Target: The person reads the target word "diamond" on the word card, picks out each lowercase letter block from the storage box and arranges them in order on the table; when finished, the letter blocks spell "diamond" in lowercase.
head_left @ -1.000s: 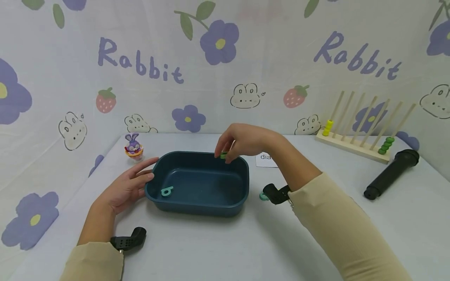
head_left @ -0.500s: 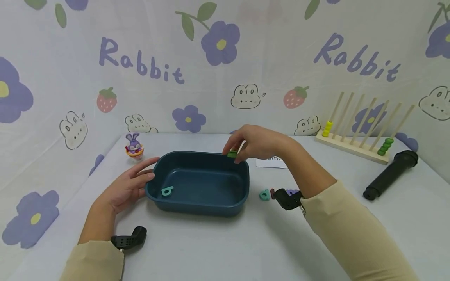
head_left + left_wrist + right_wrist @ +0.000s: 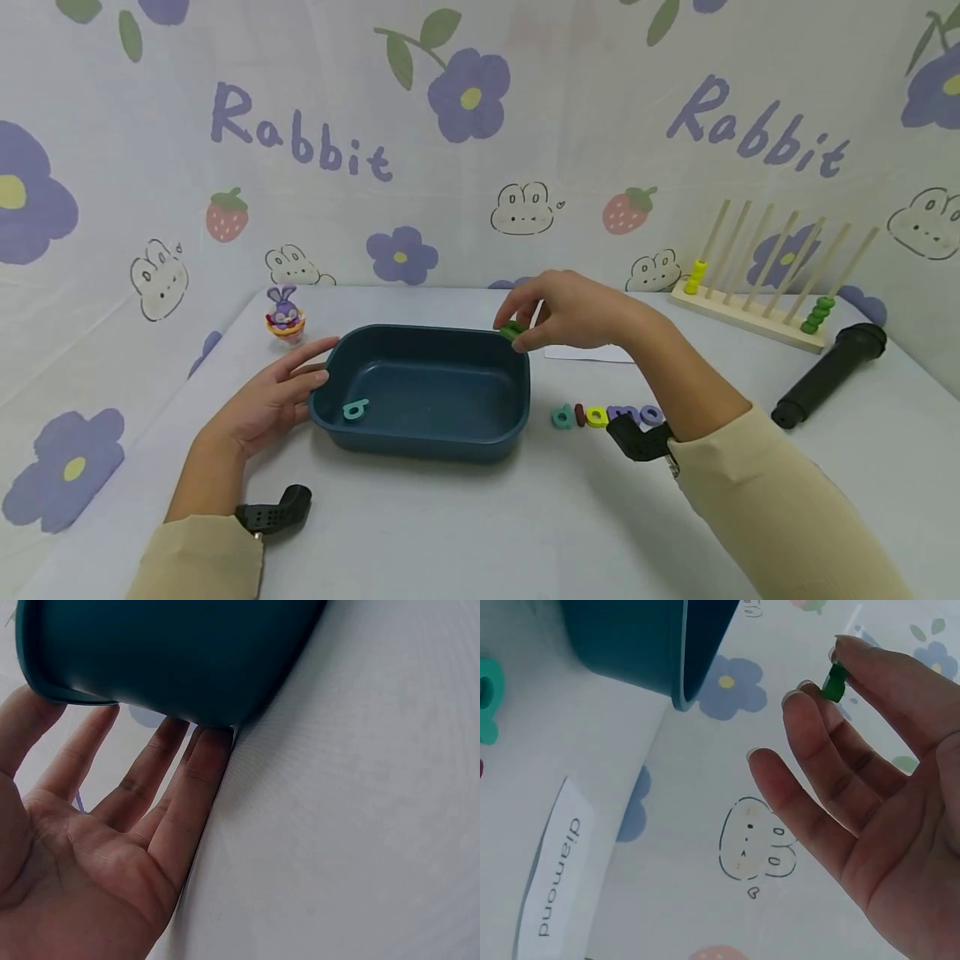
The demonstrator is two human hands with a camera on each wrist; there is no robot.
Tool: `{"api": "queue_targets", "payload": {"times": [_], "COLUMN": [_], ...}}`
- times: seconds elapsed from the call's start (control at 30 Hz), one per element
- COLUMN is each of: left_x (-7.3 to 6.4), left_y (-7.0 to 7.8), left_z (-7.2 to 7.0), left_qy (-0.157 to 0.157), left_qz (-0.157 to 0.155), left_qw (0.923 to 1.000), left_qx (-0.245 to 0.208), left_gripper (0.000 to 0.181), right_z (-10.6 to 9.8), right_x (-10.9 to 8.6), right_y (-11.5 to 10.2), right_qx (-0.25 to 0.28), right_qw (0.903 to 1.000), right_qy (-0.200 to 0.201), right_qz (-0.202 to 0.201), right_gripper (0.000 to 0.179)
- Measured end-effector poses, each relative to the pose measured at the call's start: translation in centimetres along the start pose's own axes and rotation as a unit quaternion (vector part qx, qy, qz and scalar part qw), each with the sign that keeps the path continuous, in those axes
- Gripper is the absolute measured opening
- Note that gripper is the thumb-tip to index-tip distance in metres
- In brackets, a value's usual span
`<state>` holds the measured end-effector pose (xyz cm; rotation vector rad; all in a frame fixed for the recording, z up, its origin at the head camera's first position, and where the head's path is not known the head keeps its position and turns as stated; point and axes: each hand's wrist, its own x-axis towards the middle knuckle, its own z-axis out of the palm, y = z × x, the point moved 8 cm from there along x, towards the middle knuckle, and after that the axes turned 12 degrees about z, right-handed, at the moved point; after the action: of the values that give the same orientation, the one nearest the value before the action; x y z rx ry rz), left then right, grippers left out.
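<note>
My right hand (image 3: pixel 570 310) pinches a small green letter (image 3: pixel 512 330) between thumb and fingertips, over the right rear rim of a dark teal tub (image 3: pixel 420 450). In the right wrist view the green letter (image 3: pixel 834 682) shows edge-on, so which letter it is cannot be told. Extended fingers of my left hand (image 3: pixel 270 398) touch the tub's left end; the left wrist view shows them against its wall (image 3: pixel 172 667) and rim. Inside the tub lies a teal letter (image 3: pixel 356 410). Right of it several coloured letters stand in a row, from a teal d (image 3: pixel 562 417) to a purple o (image 3: pixel 651 414).
A white card (image 3: pixel 555 877) printed "diamond" lies behind the row, partly hidden by my right hand in the head view. A rabbit figurine (image 3: pixel 285 315) stands back left. At the right are a wooden bead rack (image 3: pixel 750 317) and a black cylinder (image 3: pixel 828 375).
My right hand has moved right with the green letter, from above the tub to its right rear corner. More of the letter row has come into sight. The left hand stays put.
</note>
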<state>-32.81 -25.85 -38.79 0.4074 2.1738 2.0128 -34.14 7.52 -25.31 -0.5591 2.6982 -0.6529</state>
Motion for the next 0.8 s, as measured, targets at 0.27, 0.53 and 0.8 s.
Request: {"api": "queue_targets", "payload": {"times": [0.27,0.53,0.8], "left_x": [-0.1,-0.2,-0.2], "left_y": [0.1,0.4,0.3], "left_z": [0.1,0.4,0.4], "left_qy": [-0.004,-0.007,-0.011], "left_qz": [0.0,0.002,0.004], "left_qw": [1.0,1.0,0.9999], "left_qx": [0.003,-0.002,0.0], "left_gripper": [0.064,0.064,0.064], "right_z": [0.1,-0.1,0.2], "right_x": [-1.1,-2.5,-3.7], "right_y": [1.2,2.9,4.8], "right_qx": [-0.002,0.007,0.008], "right_qw": [0.9999,0.9995,0.9989], "right_qy": [0.015,0.026,0.035], "right_qz": [-0.001,0.016,0.028], "right_gripper": [0.029,0.026,0.026]}}
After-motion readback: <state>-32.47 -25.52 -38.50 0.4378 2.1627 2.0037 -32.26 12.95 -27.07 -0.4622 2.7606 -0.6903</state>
